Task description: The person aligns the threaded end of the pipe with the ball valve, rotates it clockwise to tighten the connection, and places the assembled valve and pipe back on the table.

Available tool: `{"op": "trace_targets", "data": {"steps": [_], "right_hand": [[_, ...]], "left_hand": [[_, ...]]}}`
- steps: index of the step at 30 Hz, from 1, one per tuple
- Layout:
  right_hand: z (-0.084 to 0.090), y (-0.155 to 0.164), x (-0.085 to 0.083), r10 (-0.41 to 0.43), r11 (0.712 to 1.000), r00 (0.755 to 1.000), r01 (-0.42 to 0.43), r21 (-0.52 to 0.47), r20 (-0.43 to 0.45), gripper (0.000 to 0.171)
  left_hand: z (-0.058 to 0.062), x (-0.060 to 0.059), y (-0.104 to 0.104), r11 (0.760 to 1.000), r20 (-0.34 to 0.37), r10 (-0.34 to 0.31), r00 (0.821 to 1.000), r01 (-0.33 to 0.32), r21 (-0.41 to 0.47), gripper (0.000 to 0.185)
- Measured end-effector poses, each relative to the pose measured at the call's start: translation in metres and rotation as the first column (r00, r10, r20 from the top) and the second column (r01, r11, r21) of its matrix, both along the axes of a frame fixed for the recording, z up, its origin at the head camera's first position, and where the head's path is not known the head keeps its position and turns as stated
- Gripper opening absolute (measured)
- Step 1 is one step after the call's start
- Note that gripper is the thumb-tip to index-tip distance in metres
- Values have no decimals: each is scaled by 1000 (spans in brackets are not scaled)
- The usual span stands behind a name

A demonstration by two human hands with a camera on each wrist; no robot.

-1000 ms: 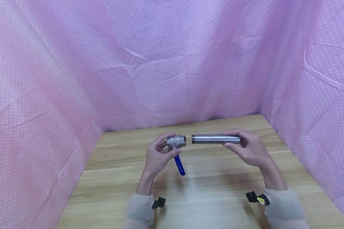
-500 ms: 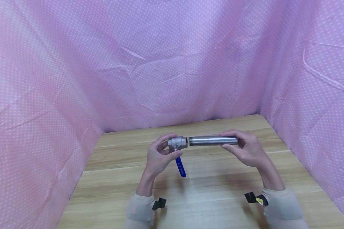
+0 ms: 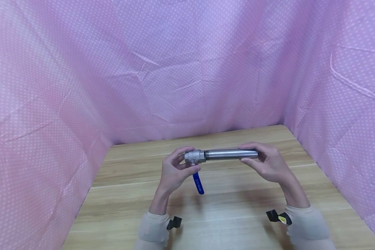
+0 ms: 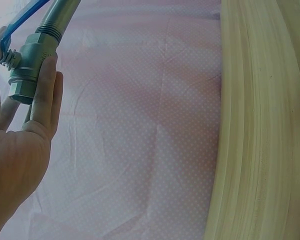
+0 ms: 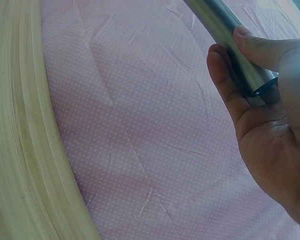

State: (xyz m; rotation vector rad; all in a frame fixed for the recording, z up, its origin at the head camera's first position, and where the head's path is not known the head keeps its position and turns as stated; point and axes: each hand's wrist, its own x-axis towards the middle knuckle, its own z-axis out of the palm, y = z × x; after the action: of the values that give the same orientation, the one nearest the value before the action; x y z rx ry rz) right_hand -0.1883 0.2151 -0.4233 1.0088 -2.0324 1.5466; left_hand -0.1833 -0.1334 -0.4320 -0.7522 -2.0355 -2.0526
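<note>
My left hand [image 3: 175, 172] grips a silver ball valve [image 3: 194, 157] between thumb and fingers. The valve's blue lever [image 3: 198, 183] hangs toward me, below the thumb. A straight steel pipe [image 3: 228, 154] lies across in my right hand [image 3: 270, 163], pinched near its far right end. In the head view the pipe's left end meets the valve's right opening, the two in line. Dark threads [image 4: 49, 31] show on the pipe at the valve's mouth in the left wrist view. The right wrist view shows thumb and fingers around the pipe's open end [image 5: 262, 86].
Under both hands is a wooden table [image 3: 225, 215] with light grain. Pink dotted cloth [image 3: 187, 86] hangs behind it and along both sides. Black straps with small mounts [image 3: 174, 223] sit on both sleeved wrists.
The pipe has moved left in my right hand, and the valve slightly right. The gap between them has closed, and the pipe end is now at the valve's opening.
</note>
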Motion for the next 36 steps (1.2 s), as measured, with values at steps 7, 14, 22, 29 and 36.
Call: {"op": "trace_targets", "data": {"steps": [7, 14, 22, 29, 36], "right_hand": [[2, -1, 1, 10, 1000, 1000, -10, 13, 4, 51], [2, -3, 1, 19, 1000, 1000, -19, 9, -11, 51], [3, -3, 2, -7, 1000, 1000, 6, 31, 13, 50], [3, -4, 2, 6, 999, 998, -8, 35, 55, 48], [5, -6, 3, 105, 994, 984, -101, -34, 142, 48]], "left_hand": [[2, 2, 1, 1000, 0, 7, 1000, -7, -2, 60], [1, 2, 1, 1000, -7, 3, 1000, -3, 6, 61], [2, 2, 1, 1000, -11, 10, 1000, -10, -6, 64], [3, 1, 2, 1000, -1, 22, 1000, -22, -15, 65], [3, 1, 1, 1000, -14, 23, 1000, -23, -4, 66]]}}
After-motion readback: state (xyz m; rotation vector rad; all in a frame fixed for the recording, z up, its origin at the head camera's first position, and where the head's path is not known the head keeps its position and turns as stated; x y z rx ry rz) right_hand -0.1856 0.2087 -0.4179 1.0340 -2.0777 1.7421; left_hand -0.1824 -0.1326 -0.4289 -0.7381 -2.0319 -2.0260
